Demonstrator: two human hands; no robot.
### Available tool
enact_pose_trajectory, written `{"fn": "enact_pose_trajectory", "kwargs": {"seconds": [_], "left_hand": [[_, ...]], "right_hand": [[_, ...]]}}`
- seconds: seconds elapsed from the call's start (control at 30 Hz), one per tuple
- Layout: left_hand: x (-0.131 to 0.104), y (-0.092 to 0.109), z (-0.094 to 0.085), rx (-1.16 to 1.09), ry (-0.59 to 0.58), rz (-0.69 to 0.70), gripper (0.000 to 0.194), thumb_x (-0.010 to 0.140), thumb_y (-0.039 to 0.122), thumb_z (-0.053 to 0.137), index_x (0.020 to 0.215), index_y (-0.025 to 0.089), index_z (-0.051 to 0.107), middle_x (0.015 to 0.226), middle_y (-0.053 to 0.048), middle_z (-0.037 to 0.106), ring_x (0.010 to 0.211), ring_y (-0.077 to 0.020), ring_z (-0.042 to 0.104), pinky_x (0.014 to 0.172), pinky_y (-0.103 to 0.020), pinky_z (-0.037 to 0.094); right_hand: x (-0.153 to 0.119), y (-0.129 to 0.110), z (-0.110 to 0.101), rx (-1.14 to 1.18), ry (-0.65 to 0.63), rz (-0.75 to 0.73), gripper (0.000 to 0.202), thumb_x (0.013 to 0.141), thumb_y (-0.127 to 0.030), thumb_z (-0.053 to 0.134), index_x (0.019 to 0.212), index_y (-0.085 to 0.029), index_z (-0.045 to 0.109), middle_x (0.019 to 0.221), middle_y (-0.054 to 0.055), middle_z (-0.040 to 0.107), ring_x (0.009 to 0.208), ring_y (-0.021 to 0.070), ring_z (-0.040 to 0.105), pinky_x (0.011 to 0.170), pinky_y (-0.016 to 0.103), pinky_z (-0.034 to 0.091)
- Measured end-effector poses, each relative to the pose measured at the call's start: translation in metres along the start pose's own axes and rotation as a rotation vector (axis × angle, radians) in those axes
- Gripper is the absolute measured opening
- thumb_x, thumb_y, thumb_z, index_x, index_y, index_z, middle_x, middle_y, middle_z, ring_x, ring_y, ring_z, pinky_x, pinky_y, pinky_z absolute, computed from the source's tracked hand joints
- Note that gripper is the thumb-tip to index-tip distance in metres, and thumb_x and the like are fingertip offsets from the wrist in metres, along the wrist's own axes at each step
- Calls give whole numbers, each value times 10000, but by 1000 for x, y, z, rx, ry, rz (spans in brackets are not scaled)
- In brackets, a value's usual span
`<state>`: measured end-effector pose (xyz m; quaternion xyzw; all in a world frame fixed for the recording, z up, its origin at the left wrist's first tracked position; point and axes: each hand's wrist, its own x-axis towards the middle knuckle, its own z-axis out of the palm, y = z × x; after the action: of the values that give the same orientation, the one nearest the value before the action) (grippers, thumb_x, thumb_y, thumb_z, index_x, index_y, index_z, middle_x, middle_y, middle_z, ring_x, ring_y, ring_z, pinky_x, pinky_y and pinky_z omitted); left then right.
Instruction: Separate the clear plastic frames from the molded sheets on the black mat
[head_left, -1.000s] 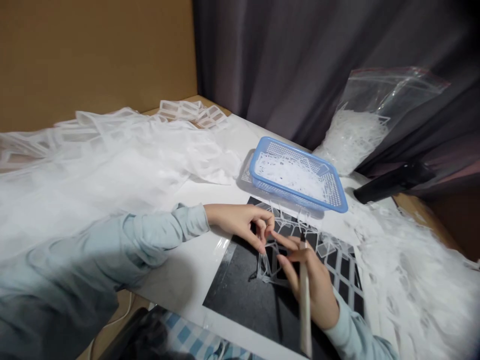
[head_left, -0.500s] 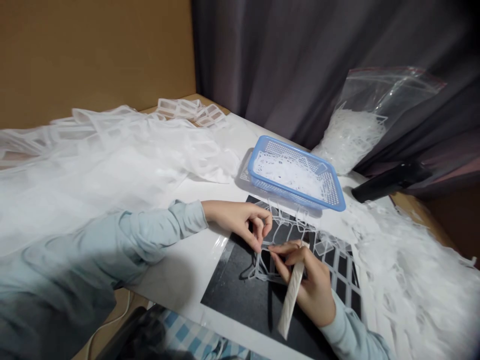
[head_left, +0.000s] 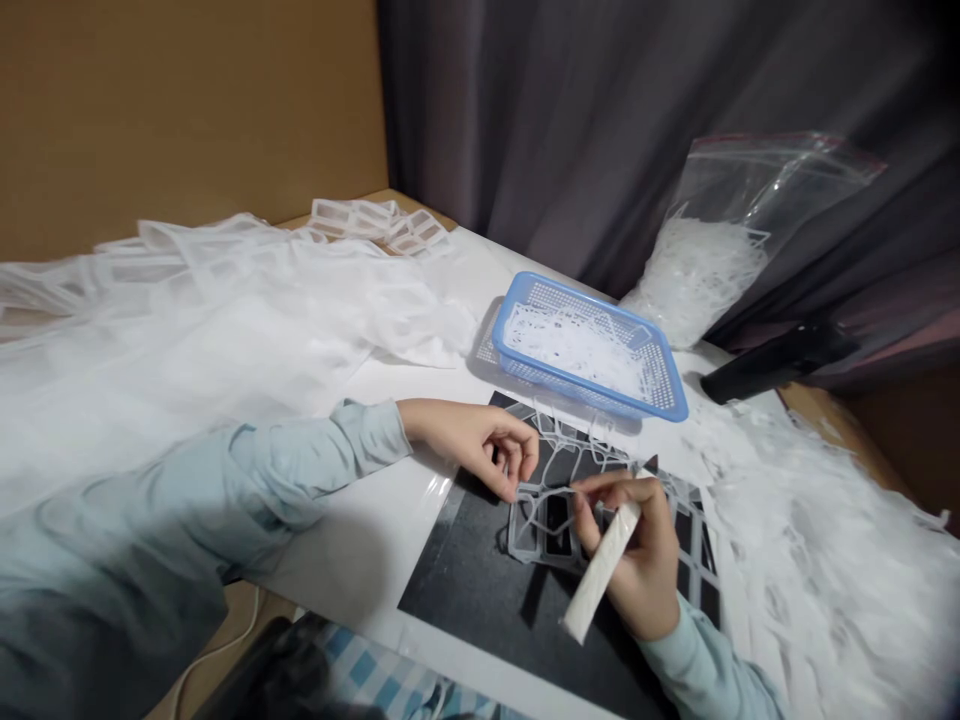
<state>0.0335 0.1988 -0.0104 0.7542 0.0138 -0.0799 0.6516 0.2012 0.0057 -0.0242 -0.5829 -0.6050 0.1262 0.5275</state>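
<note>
On a black mat lies a translucent white lattice sheet with rectangular openings. My left hand pinches the sheet's upper left part between thumb and forefinger. To its right, my right hand grips a wrapped white stick-like tool, whose dark pointed tip shows above the knuckles. Its thumb and forefinger also pinch a thin white strip that runs across to my left hand. The sheet's right part lies flat under and beyond my right hand.
A blue basket of white scraps stands behind the mat. Beyond it is a clear bag of scraps, with a black cylindrical object beside it. White sheets pile up at left, and loose white material at right.
My right hand has moved right and slightly up, away from my left hand, drawing the thin strip out between them. The tool has moved with it, and its dark tip now shows.
</note>
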Motion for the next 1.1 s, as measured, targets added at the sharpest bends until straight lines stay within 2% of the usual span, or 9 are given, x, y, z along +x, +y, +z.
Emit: {"fn": "enact_pose_trajectory", "kwargs": {"seconds": [0.13, 0.4, 0.57, 0.67, 0.87, 1.1], "left_hand": [[0, -1, -1, 5, -21, -4, 260, 797, 331, 764, 951, 187, 612, 855, -22, 699, 749, -118, 627, 622, -194, 424], [-1, 0, -1, 1, -24, 15, 316, 806, 306, 749, 1088, 192, 665, 819, -25, 704, 687, -113, 624, 622, -195, 456], [2, 1, 11, 20, 126, 37, 289, 829, 404, 734, 995, 169, 709, 567, 19, 612, 504, -81, 551, 521, -170, 386], [3, 0, 17, 21, 175, 47, 282, 860, 409, 702, 969, 149, 716, 493, 38, 553, 443, -64, 497, 494, -166, 356], [3, 1, 15, 18, 173, 73, 219, 876, 356, 688, 907, 140, 706, 517, 34, 568, 461, -69, 523, 499, -162, 377], [3, -1, 14, 30, 134, 70, 156, 885, 295, 667, 895, 141, 690, 557, 24, 593, 499, -73, 545, 515, -163, 382]], "right_hand": [[3, 2, -1, 5, 82, 14, 260, 847, -106, 653, 861, -234, 427, 868, 11, 673, 792, 144, 643, 719, 263, 489], [5, 3, -1, -2, 97, 38, 238, 854, -135, 660, 861, -232, 442, 861, 21, 671, 804, 166, 645, 706, 287, 493], [4, 1, 0, 2, 27, 43, 225, 861, -134, 655, 864, -231, 452, 882, 28, 685, 771, 159, 648, 691, 285, 501], [3, 0, 1, 12, -7, 42, 229, 860, -123, 656, 867, -231, 455, 892, 29, 691, 759, 150, 646, 676, 271, 502], [2, 2, 0, 29, 8, 45, 239, 856, -115, 658, 857, -232, 450, 887, 18, 678, 749, 136, 634, 680, 259, 500], [3, 3, -2, 10, 59, 69, 233, 860, -153, 668, 859, -231, 449, 872, 29, 674, 781, 169, 646, 685, 294, 511]]}}
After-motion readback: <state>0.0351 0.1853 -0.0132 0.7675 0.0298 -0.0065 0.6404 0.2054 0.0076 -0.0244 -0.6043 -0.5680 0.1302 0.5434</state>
